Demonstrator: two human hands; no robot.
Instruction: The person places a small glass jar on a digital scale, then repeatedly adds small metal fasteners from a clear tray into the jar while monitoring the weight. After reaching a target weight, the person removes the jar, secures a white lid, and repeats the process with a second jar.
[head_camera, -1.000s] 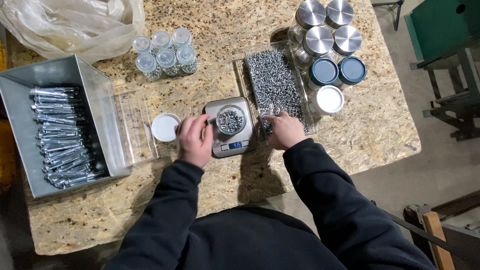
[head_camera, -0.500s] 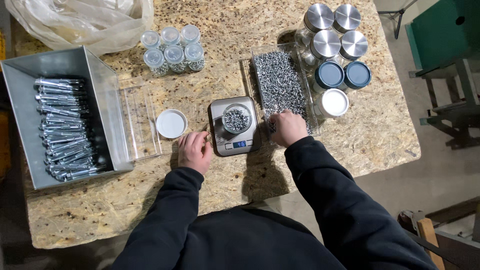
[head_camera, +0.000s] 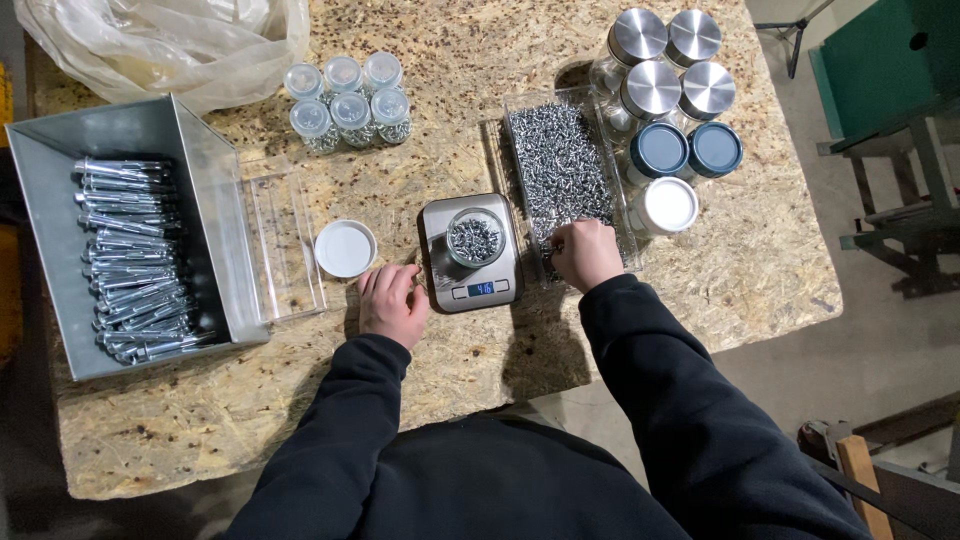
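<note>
Our right hand (head_camera: 588, 252) reached into the near end of the clear tray (head_camera: 517, 110) full of small silver screws (head_camera: 560, 160). The fingers were curled down into the screws, but we could not tell if they pinched any. Our left hand (head_camera: 392, 303) lay flat and loose on the table (head_camera: 450, 60), just beside the little scale (head_camera: 472, 253). A small jar (head_camera: 475, 237) with screws stood on the scale, between both hands.

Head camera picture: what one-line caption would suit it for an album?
Right hand reaches into a clear tray of screws while left hand rests beside a small scale bearing a screw-filled jar.
</note>
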